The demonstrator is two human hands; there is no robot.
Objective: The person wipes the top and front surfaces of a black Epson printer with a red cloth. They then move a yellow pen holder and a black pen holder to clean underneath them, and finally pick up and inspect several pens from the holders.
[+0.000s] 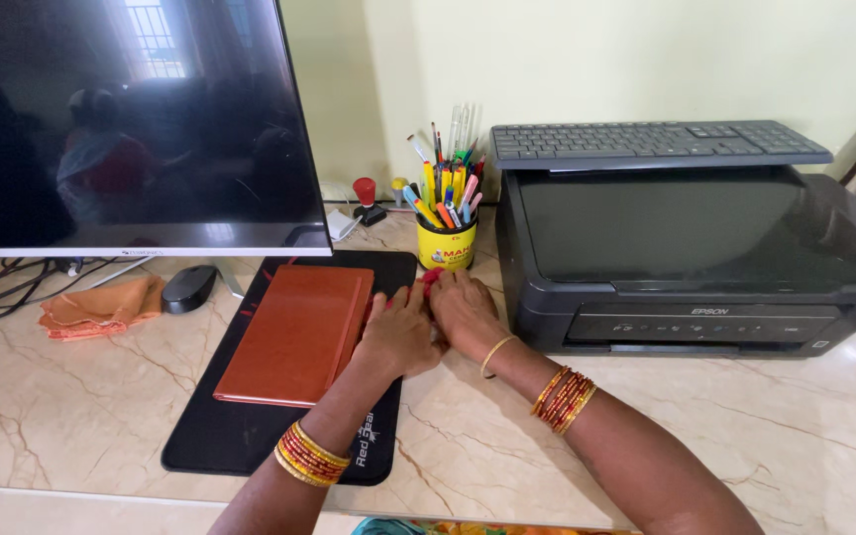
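Small red item (pixel 430 280) pinched between both hands, just near of yellow pen cup (pixel 446 244), at right edge of black mouse mat (pixel 250 436). Mostly hidden by fingers; kind and long axis impossible to tell. Going left to right: orange cloth (pixel 101 307), black mouse (pixel 188 287), brown notebook (pixel 294 335) on mat. Left hand (pixel 400 332) curled, grip closed on item from left. Right hand (pixel 463 312) touching it from right, equally close, closure unclear. Black printer (pixel 695 258) far right on marble surface (pixel 71 416), keyboard (pixel 656 142) on top.
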